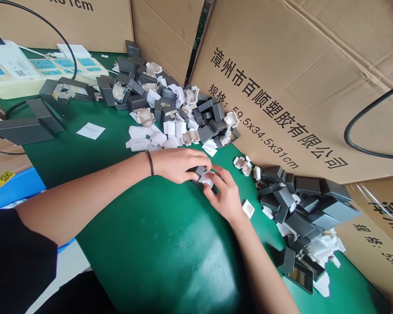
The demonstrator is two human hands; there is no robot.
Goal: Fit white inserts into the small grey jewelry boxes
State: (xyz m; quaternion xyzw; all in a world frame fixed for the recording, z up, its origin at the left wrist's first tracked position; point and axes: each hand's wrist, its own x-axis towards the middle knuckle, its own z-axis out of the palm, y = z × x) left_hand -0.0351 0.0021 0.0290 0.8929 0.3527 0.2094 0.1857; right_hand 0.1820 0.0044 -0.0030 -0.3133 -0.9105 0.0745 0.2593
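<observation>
My left hand (178,165), with a dark band at the wrist, is closed around a small dark grey box (196,171) just above or on the green tabletop (157,226). From the other side my right hand (223,189) pinches a white piece (205,178) at the box, perhaps paper or card. Fingers cover most of both, so I cannot tell how far the white piece sits inside. Close to my right wrist lies a small white tray-like insert (248,209).
A heap of dark boxes and white inserts (163,104) spreads behind my hands. Another pile of dark boxes (301,205) stands at right. At left are a white card (91,130) and a power strip (52,69). Large cartons (281,78) wall the back.
</observation>
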